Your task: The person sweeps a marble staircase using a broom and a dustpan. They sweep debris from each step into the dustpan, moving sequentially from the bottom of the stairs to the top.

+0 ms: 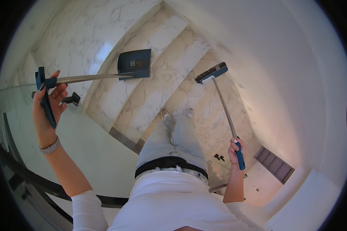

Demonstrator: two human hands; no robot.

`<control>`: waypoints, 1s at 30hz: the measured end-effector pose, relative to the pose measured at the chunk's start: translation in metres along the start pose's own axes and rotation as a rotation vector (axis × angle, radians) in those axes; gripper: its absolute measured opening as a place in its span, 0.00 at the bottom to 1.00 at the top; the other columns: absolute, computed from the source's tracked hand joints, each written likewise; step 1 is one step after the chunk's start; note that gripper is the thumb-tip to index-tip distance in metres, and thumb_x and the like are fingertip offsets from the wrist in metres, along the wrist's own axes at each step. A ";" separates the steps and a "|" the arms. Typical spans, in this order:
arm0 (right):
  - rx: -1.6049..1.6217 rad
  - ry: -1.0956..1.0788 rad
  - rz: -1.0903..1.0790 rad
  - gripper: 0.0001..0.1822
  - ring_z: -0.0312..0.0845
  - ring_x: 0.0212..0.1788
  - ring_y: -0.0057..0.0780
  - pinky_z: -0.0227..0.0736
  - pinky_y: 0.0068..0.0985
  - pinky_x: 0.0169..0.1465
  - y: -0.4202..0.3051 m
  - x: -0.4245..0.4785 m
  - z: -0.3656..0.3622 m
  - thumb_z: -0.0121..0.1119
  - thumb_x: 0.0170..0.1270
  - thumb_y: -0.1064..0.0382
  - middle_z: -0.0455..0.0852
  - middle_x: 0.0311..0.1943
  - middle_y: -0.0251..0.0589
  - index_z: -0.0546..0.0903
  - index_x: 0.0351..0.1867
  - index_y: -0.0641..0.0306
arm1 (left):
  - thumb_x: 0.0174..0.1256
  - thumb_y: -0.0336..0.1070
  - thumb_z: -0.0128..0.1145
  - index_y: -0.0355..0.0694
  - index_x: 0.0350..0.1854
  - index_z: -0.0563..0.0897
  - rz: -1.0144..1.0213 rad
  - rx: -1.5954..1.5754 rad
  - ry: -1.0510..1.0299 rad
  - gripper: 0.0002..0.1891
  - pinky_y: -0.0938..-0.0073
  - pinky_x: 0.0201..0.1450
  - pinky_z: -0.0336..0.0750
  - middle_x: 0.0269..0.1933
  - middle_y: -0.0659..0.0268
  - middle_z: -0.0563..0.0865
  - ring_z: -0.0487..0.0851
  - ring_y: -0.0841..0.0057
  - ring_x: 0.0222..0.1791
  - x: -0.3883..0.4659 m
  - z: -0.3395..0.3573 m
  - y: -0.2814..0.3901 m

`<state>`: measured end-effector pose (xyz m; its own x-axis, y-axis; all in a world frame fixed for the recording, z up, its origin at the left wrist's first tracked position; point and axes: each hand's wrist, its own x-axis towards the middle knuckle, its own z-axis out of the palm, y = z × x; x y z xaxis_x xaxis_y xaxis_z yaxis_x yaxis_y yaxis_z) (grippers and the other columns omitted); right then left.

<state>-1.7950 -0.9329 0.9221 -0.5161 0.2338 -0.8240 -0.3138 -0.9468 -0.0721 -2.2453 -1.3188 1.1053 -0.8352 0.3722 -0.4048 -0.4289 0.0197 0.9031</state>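
My left hand (53, 106), with a metal watch band at the wrist, grips the blue handle (47, 106) of a long-handled dustpan. Its metal pole runs to the right, down to the dark blue pan (134, 65), which appears over the marble steps; whether it touches them I cannot tell. In my right hand (237, 150) is the blue grip of a broom with a metal pole (224, 106). The broom's blue head (212, 72), with dark bristles, is near the white wall, apart from the dustpan. Its bristles face up and left in the picture.
Veined marble stairs (159, 83) cross the middle, and my shoes (166, 113) stand on one step. A glass railing panel (92, 156) with a black clamp (71, 99) and dark handrail (52, 187) borders the left. A white wall (266, 72) rises right. Grey shelving (274, 164) sits lower right.
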 end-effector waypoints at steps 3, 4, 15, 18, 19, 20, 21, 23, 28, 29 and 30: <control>-0.106 0.011 -0.054 0.07 0.59 0.11 0.16 0.50 0.15 0.13 0.002 0.001 0.002 0.45 0.62 0.66 0.68 0.22 0.36 0.66 0.27 0.66 | 0.64 0.51 0.42 0.34 0.65 0.58 0.002 -0.142 -0.144 0.32 0.77 0.37 0.79 0.47 0.53 0.79 0.79 0.72 0.44 0.013 -0.003 0.002; -0.104 0.001 -0.053 0.07 0.59 0.11 0.16 0.50 0.15 0.13 0.001 0.002 0.001 0.45 0.62 0.66 0.68 0.22 0.36 0.66 0.27 0.66 | 0.67 0.51 0.38 0.33 0.65 0.56 0.003 -0.196 -0.220 0.31 0.74 0.42 0.79 0.47 0.51 0.78 0.78 0.67 0.48 0.018 -0.004 0.003; -0.022 -0.075 -0.051 0.06 0.61 0.11 0.17 0.48 0.16 0.12 -0.006 0.012 -0.023 0.43 0.62 0.67 0.69 0.24 0.38 0.65 0.29 0.67 | 0.61 0.56 0.40 0.34 0.66 0.57 0.267 0.029 -0.269 0.36 0.75 0.55 0.69 0.51 0.57 0.77 0.75 0.73 0.51 0.059 -0.029 -0.009; -0.026 -0.060 -0.053 0.07 0.61 0.11 0.17 0.48 0.16 0.12 -0.010 0.015 -0.030 0.43 0.62 0.67 0.69 0.23 0.39 0.65 0.27 0.67 | 0.59 0.61 0.42 0.38 0.66 0.58 0.315 0.024 -0.101 0.38 0.77 0.53 0.70 0.60 0.57 0.70 0.75 0.77 0.49 0.057 -0.036 -0.012; -0.034 -0.055 -0.054 0.07 0.61 0.11 0.17 0.48 0.16 0.12 -0.012 0.017 -0.035 0.43 0.62 0.67 0.69 0.23 0.38 0.65 0.27 0.67 | 0.59 0.62 0.43 0.39 0.65 0.59 0.371 0.046 -0.117 0.38 0.77 0.53 0.70 0.62 0.58 0.67 0.74 0.79 0.48 0.058 -0.042 -0.016; -0.043 -0.051 -0.055 0.07 0.61 0.11 0.17 0.48 0.17 0.12 -0.015 0.019 -0.039 0.43 0.62 0.67 0.69 0.22 0.38 0.65 0.27 0.67 | 0.58 0.63 0.44 0.40 0.65 0.59 0.428 0.067 -0.131 0.38 0.77 0.52 0.70 0.64 0.58 0.64 0.73 0.80 0.48 0.061 -0.049 -0.021; -0.052 -0.044 -0.053 0.07 0.61 0.10 0.17 0.48 0.17 0.12 -0.017 0.020 -0.044 0.44 0.62 0.67 0.69 0.22 0.38 0.65 0.26 0.66 | 0.58 0.64 0.44 0.42 0.65 0.60 0.480 0.090 -0.144 0.39 0.78 0.52 0.70 0.66 0.59 0.61 0.73 0.81 0.48 0.063 -0.056 -0.025; -0.081 -0.022 -0.035 0.07 0.61 0.10 0.17 0.47 0.17 0.12 -0.024 0.023 -0.052 0.44 0.62 0.67 0.69 0.21 0.37 0.65 0.27 0.66 | 0.61 0.54 0.45 0.44 0.65 0.60 0.503 0.053 -0.181 0.32 0.70 0.63 0.60 0.67 0.59 0.58 0.65 0.74 0.60 0.065 -0.063 -0.033; -0.210 -0.020 0.005 0.08 0.60 0.10 0.16 0.47 0.16 0.12 -0.046 0.031 -0.072 0.44 0.62 0.66 0.68 0.20 0.36 0.65 0.27 0.66 | 0.65 0.38 0.41 0.39 0.63 0.63 0.486 0.157 0.041 0.24 0.68 0.69 0.48 0.65 0.58 0.63 0.58 0.69 0.67 0.070 -0.025 -0.055; -0.222 -0.023 0.006 0.08 0.60 0.10 0.16 0.47 0.16 0.12 -0.049 0.031 -0.074 0.44 0.62 0.66 0.69 0.20 0.36 0.65 0.27 0.66 | 0.67 0.37 0.40 0.38 0.62 0.64 0.478 0.253 0.086 0.22 0.70 0.69 0.49 0.64 0.58 0.65 0.60 0.70 0.66 0.078 -0.022 -0.060; -0.244 -0.019 0.022 0.08 0.60 0.10 0.16 0.47 0.16 0.12 -0.056 0.031 -0.074 0.45 0.62 0.65 0.69 0.20 0.36 0.65 0.27 0.66 | 0.67 0.36 0.40 0.37 0.61 0.65 0.469 0.253 0.120 0.21 0.71 0.68 0.51 0.61 0.58 0.69 0.63 0.71 0.64 0.080 -0.023 -0.064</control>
<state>-1.7342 -0.8891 0.8586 -0.5361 0.2142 -0.8165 -0.1014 -0.9766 -0.1896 -2.2926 -1.3112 1.0117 -0.9568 0.2864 0.0497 0.0829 0.1053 0.9910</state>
